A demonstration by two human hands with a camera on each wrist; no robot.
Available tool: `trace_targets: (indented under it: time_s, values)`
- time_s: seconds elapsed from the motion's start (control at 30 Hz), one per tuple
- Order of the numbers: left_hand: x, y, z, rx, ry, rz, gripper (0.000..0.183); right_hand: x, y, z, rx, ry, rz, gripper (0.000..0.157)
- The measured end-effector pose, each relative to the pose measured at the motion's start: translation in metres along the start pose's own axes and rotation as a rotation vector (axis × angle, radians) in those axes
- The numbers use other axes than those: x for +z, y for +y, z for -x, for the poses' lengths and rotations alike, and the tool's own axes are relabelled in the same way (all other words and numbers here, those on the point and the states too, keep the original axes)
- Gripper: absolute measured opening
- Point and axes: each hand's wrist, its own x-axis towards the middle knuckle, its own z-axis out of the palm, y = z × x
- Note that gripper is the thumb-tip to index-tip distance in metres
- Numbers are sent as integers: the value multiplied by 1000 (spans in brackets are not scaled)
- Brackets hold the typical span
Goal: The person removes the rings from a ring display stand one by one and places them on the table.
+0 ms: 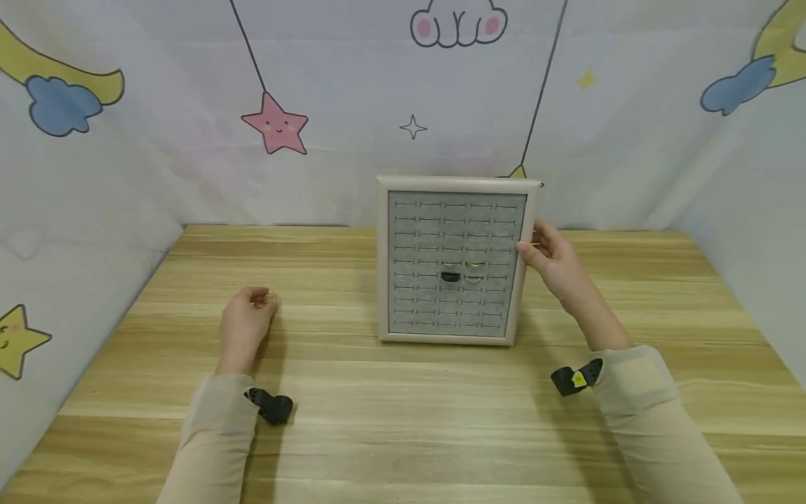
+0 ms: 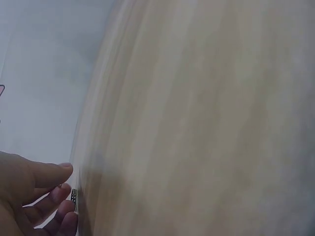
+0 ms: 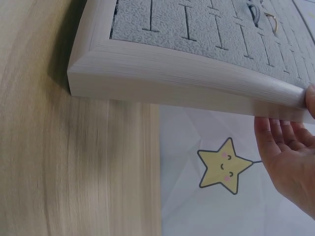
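no lettering is legible, the yellow sticker (image 1: pixel 578 379) on the right wrist camera (image 1: pixel 562 382) being too small to read.

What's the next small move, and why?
I'd probably bring the left hand toward the grey fabric panel in the pale rectangular frame. That hand seems to pinch a small, thin gold-coloured loop off to the side; the right hand holds the frame's right edge, and many dark straight slots stand bare around four small rings, one black.
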Motion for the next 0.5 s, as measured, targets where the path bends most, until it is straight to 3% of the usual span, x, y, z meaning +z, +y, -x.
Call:
trace_targets:
  time_s: [0.3, 0.5]
  values:
    - [1, 2, -2, -10, -30, -88, 39, 0, 2, 0, -4, -4, -7, 54]
    - [0, 2, -2, -2, -11, -111, 38, 0, 2, -1, 0, -5, -7, 55]
